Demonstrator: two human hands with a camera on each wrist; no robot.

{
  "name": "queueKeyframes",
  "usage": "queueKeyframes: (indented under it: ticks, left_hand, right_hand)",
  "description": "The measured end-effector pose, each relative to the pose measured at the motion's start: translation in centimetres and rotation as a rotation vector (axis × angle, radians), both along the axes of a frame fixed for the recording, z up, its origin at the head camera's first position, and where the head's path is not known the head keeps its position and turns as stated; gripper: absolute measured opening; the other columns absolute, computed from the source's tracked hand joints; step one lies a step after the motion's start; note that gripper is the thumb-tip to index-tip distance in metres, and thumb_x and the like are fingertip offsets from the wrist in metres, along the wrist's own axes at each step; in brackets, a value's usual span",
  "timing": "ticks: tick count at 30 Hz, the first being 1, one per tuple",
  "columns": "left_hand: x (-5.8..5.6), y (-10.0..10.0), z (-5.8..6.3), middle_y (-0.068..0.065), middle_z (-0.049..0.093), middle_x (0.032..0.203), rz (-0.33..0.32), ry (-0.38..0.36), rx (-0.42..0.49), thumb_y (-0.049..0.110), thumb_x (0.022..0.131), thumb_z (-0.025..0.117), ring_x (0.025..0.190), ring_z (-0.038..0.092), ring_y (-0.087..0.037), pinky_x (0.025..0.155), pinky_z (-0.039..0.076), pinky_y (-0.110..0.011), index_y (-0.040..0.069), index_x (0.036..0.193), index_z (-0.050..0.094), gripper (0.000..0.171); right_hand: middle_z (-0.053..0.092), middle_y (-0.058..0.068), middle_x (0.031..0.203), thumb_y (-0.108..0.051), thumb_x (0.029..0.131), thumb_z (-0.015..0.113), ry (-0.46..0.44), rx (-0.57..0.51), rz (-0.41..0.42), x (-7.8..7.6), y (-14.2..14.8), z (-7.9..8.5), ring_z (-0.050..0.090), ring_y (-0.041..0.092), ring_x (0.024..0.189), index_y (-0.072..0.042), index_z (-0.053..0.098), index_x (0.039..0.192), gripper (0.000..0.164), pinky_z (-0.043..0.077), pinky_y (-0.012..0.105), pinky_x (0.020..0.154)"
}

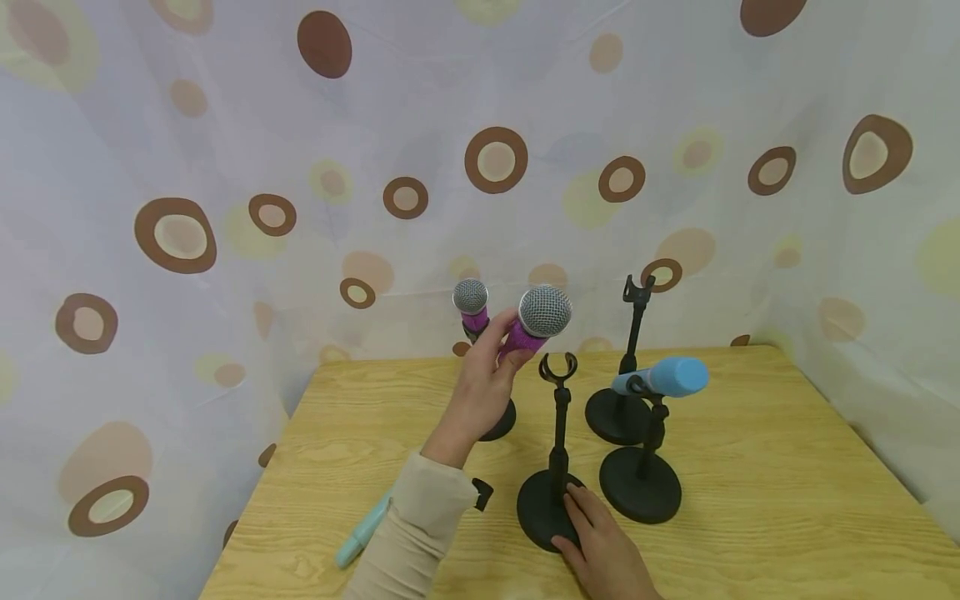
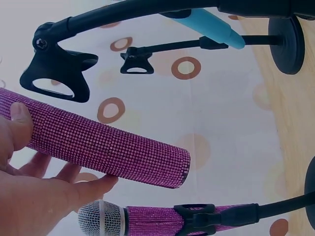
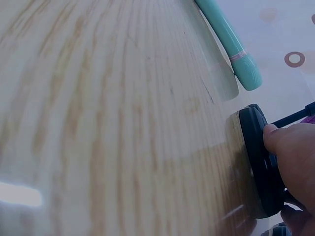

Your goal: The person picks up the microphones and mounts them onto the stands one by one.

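My left hand (image 1: 476,387) holds a purple, glitter-covered microphone (image 1: 545,312) with a silver mesh head. In the left wrist view, its studded handle (image 2: 108,142) lies across the thumb and fingers, just below the open clip (image 2: 54,73) of a black microphone stand. That stand (image 1: 561,417) is upright on the table in the head view, its forked clip facing up. On its round base (image 1: 534,512) is my right hand (image 1: 603,542), gripping the near right edge with thumb and fingers. The right wrist view shows the thumb against the base (image 3: 256,162).
Behind the left hand, another purple microphone (image 1: 471,298) sits in a stand. To the right, a blue microphone (image 1: 675,377) rests in a shorter stand, with a bare stand (image 1: 633,333) behind. A teal microphone (image 1: 363,533) lies on the wooden table (image 1: 772,467), partly behind the left sleeve.
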State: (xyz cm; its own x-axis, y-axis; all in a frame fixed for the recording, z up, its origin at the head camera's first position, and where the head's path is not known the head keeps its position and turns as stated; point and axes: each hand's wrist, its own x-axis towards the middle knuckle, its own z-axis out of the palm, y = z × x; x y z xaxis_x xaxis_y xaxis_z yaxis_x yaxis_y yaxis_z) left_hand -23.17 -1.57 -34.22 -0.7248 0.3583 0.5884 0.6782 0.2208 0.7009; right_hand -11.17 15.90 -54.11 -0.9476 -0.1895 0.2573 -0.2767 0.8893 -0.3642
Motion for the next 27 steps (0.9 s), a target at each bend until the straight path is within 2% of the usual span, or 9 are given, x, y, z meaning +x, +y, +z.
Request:
queueKeyframes:
  ticks: [8, 13, 18, 22, 24, 27]
  left_hand:
    - [0.0, 0.8, 1.1, -0.008, 0.054, 0.141, -0.035, 0.097, -0.034, 0.014, 0.097, 0.055, 0.137, 0.049, -0.019, 0.112, 0.043, -0.039, 0.014, 0.145, 0.043, 0.049]
    - [0.2, 1.2, 1.5, -0.011, 0.057, 0.133, -0.063, 0.222, -0.079, 0.010, 0.095, 0.058, 0.124, 0.056, -0.022, 0.105, 0.049, -0.037, 0.008, 0.143, 0.043, 0.050]
    - [0.1, 1.5, 1.5, -0.013, 0.060, 0.128, -0.112, 0.309, -0.105, 0.004, 0.092, 0.063, 0.116, 0.060, -0.023, 0.103, 0.050, -0.032, 0.004, 0.139, 0.046, 0.050]
    - [-0.1, 1.4, 1.5, -0.013, 0.059, 0.130, -0.154, 0.339, -0.117, 0.002, 0.091, 0.064, 0.115, 0.060, -0.023, 0.100, 0.052, -0.038, 0.003, 0.139, 0.045, 0.051]
    - [-0.2, 1.3, 1.5, -0.013, 0.057, 0.134, -0.172, 0.332, -0.132, 0.003, 0.092, 0.063, 0.119, 0.058, -0.023, 0.103, 0.050, -0.042, 0.003, 0.142, 0.042, 0.054]
    - [-0.3, 1.1, 1.6, -0.011, 0.054, 0.137, -0.200, 0.290, -0.172, 0.003, 0.095, 0.063, 0.121, 0.054, -0.021, 0.107, 0.047, -0.038, 0.004, 0.145, 0.040, 0.056]
  right_hand:
    - [0.053, 0.016, 0.143, -0.032, 0.090, 0.072, 0.059, 0.007, 0.006, 0.0, 0.0, -0.1, 0.052, 0.036, 0.130, 0.003, 0.061, 0.130, 0.055, 0.051, 0.045, 0.100]
    - [0.054, 0.016, 0.141, -0.032, 0.090, 0.072, 0.075, 0.005, 0.002, 0.2, -0.1, 0.0, 0.053, 0.036, 0.129, 0.002, 0.063, 0.129, 0.053, 0.051, 0.044, 0.099]
    - [0.054, 0.015, 0.142, -0.033, 0.090, 0.072, 0.060, 0.002, -0.009, 0.1, -0.2, -0.2, 0.053, 0.036, 0.130, 0.002, 0.062, 0.130, 0.053, 0.051, 0.044, 0.100]
    - [0.054, 0.016, 0.141, -0.033, 0.090, 0.071, 0.078, 0.015, -0.006, 0.0, -0.1, -0.4, 0.054, 0.036, 0.129, 0.002, 0.063, 0.128, 0.053, 0.051, 0.044, 0.100]
    - [0.055, 0.016, 0.141, -0.033, 0.090, 0.071, 0.083, 0.018, -0.003, 0.0, -0.1, -0.5, 0.054, 0.036, 0.129, 0.002, 0.063, 0.128, 0.053, 0.051, 0.044, 0.100]
    - [0.054, 0.016, 0.142, -0.034, 0.090, 0.071, 0.071, 0.014, -0.001, 0.0, 0.0, -0.6, 0.053, 0.036, 0.129, 0.002, 0.063, 0.129, 0.053, 0.051, 0.045, 0.101]
